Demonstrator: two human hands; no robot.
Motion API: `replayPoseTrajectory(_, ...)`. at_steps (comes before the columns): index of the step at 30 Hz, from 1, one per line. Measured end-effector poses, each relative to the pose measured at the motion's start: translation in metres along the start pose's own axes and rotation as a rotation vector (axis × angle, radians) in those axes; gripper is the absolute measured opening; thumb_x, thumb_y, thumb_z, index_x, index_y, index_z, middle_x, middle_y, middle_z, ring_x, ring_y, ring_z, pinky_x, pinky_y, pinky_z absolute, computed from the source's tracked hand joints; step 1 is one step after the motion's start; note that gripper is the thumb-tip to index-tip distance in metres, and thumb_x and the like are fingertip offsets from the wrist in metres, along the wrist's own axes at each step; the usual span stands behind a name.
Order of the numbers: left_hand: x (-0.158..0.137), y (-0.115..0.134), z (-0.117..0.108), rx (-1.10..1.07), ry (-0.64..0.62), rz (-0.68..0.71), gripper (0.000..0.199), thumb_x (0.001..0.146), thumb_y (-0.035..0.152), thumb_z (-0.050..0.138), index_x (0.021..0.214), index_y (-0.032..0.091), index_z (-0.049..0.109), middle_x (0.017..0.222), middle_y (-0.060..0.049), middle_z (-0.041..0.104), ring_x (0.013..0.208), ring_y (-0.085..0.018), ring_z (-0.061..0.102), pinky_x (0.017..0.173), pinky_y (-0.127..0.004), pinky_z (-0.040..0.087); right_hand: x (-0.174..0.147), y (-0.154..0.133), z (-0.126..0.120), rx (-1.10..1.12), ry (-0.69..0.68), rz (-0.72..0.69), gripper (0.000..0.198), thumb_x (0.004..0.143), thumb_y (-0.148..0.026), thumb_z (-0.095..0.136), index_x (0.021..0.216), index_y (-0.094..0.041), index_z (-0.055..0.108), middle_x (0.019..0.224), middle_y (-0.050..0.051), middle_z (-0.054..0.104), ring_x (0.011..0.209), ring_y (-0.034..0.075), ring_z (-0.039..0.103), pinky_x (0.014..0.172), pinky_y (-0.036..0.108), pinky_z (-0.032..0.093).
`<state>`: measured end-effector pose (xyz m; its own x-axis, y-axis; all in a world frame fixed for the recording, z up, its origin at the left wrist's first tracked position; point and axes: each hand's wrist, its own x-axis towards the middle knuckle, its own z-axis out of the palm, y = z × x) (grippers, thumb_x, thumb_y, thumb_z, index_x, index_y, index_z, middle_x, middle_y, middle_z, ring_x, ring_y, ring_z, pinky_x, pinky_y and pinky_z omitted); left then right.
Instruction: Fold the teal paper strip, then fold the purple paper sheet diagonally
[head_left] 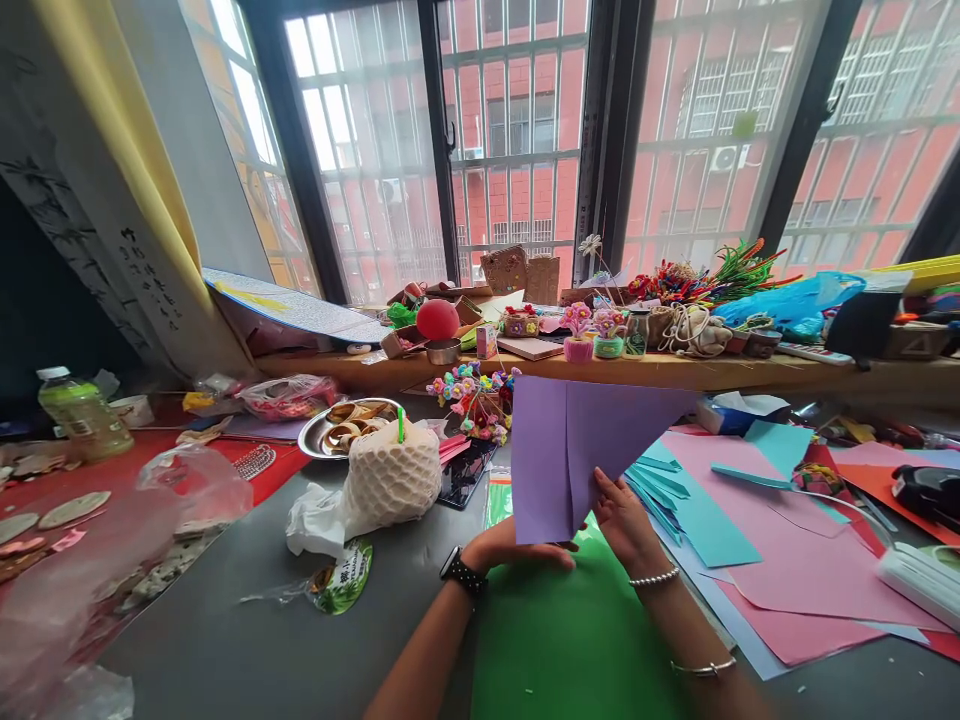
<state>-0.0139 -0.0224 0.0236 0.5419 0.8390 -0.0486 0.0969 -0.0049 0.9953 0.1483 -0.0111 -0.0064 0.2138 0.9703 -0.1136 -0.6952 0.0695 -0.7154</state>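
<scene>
A sheet of purple paper (pixel 544 460) with a fold line down it is held up in front of me, above a green mat (pixel 570 640). My right hand (pixel 622 515) pinches its lower right edge between thumb and fingers. Under the lower left edge, my left hand (pixel 517 545) supports the sheet; its thumb lies stretched below the paper, and its other fingers are partly hidden behind it. A watch (pixel 452 565) is on my left wrist and bracelets (pixel 654 577) are on my right.
A coconut in netting (pixel 394 472) with a green straw stands left, near a metal plate (pixel 309 440) and a phone (pixel 466 475). Pink paper (pixel 810 560) and cut turquoise strips (pixel 656 490) lie right. Crochet flowers (pixel 577 330) and a red balloon (pixel 437 320) line the windowsill.
</scene>
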Motion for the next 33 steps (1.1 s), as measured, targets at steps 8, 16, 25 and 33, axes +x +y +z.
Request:
replayPoseTrajectory(8, 0.013, -0.004, -0.003, -0.157, 0.287, 0.132, 0.047, 0.061, 0.042, 0.064, 0.093, 0.007, 0.060, 0.079, -0.011, 0.067, 0.065, -0.022, 0.064, 0.060, -0.031, 0.051, -0.004, 0.002, 0.003, -0.240, 0.012, -0.007, 0.032, 0.050, -0.032, 0.075, 0.049, -0.019, 0.045, 0.041, -0.006, 0.047, 0.039, 0.007, 0.044, 0.037, 0.020, 0.037)
replayPoseTrajectory(16, 0.020, -0.013, 0.002, -0.190, 0.469, 0.080, 0.034, 0.057, 0.040, 0.068, 0.068, 0.007, 0.064, 0.066, -0.011, 0.068, 0.059, -0.020, 0.064, 0.062, -0.030, 0.051, -0.001, -0.006, 0.002, -0.284, 0.099, -0.099, 0.028, 0.045, -0.034, 0.076, 0.055, -0.017, 0.056, 0.047, -0.002, 0.056, 0.045, 0.012, 0.054, 0.045, 0.023, 0.046)
replayPoseTrajectory(25, 0.017, -0.013, -0.008, -0.387, 0.562, 0.194, 0.040, 0.058, 0.038, 0.068, 0.083, 0.008, 0.061, 0.069, -0.007, 0.067, 0.059, -0.020, 0.064, 0.064, -0.032, 0.052, 0.003, -0.008, -0.004, -0.135, 0.149, -0.142, 0.026, 0.045, -0.030, 0.077, 0.060, -0.020, 0.057, 0.057, -0.004, 0.061, 0.053, 0.012, 0.059, 0.053, 0.020, 0.053)
replayPoseTrajectory(33, 0.014, -0.009, 0.007, -0.259, 0.546, 0.171, 0.040, 0.062, 0.037, 0.065, 0.089, 0.010, 0.057, 0.071, -0.007, 0.067, 0.063, -0.021, 0.065, 0.070, -0.033, 0.052, -0.008, 0.000, 0.009, -0.225, 0.019, -0.090, 0.026, 0.047, -0.032, 0.076, 0.061, -0.016, 0.061, 0.057, 0.000, 0.064, 0.054, 0.014, 0.061, 0.052, 0.022, 0.053)
